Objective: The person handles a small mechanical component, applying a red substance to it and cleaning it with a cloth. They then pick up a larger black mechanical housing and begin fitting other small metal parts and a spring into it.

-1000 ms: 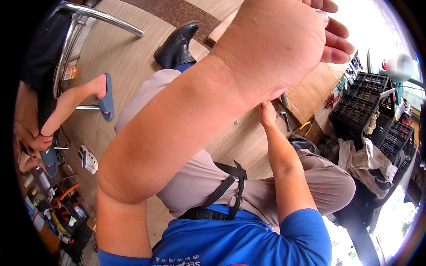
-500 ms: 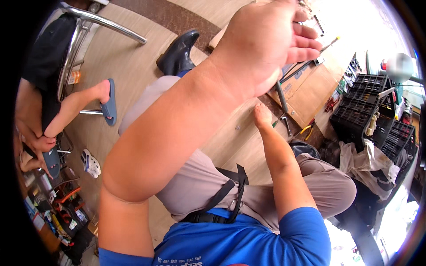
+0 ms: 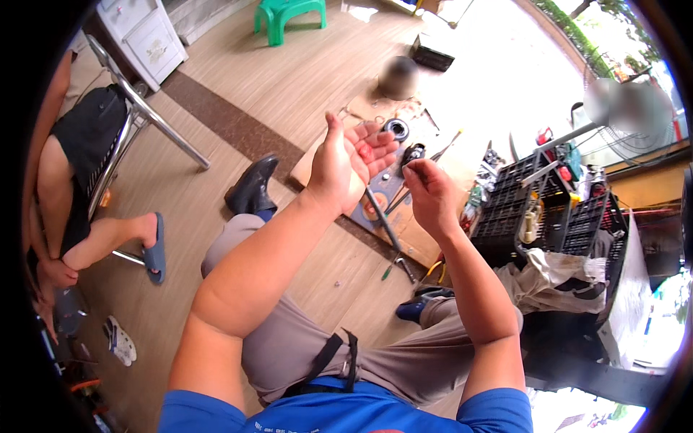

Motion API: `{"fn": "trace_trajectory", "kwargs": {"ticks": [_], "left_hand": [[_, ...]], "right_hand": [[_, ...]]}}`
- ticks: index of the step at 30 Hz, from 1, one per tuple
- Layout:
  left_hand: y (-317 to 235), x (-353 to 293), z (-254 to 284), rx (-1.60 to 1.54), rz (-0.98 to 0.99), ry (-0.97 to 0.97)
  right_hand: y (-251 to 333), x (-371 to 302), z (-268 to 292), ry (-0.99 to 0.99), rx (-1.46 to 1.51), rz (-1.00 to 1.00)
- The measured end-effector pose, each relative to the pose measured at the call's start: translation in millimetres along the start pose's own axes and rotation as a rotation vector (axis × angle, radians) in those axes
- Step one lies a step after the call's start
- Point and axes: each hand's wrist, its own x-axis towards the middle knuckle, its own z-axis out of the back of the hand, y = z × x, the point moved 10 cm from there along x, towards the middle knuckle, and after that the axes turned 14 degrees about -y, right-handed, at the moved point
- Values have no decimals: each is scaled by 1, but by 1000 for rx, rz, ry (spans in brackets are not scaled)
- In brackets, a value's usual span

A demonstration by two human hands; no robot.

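**Palm-up left hand (image 3: pixel 341 172) with a small bright red thing (image 3: pixel 366 152), over flat brown cardboard (image 3: pixel 426 247)**

Left hand spread wide, fingers stretched out, gripping nothing; red thing resting loosely at the base of the fingers, too small to identify. Just to the right, bare right hand (image 3: pixel 434 196) with fingers curled in, thumb and fingertips drawn together; cannot tell what, if anything, is pinched there.

Just beyond the left fingertips, on the cardboard, a round black ring-shaped part (image 3: pixel 395 130). Below the gap between the hands, a long dark metal bar (image 3: pixel 382 220). Nearer the body, below the right hand, pliers with yellow handles (image 3: pixel 435 273).

Underfoot, pale wood-look flooring (image 3: pixel 245 79), crossed left of the left hand by a dark brown marbled strip (image 3: pixel 224 119). Farther left, a shiny black boot (image 3: pixel 253 185), then a chair frame of bent chrome tube (image 3: pixel 170 128) and a seated person's foot in a grey-blue slide sandal (image 3: pixel 155 256). Well beyond the left hand, a low green plastic stool (image 3: pixel 274 25). Right of the right hand, black plastic lattice crates (image 3: pixel 498 198) and a crumpled whitish sack (image 3: pixel 545 278).
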Motion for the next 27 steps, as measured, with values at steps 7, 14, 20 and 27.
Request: {"fn": "trace_trajectory", "kwargs": {"ticks": [7,14,20,27], "left_hand": [[59,-21,-22,-62,155,129],[61,-28,-22,-69,120,169],[61,-37,-29,-20,70,252],[66,-39,-28,46,67,318]], "right_hand": [[113,-12,25,102,-232,439],[116,-26,16,132,-293,541],[105,-27,25,73,-237,487],[76,-42,6,117,-400,625]]}}
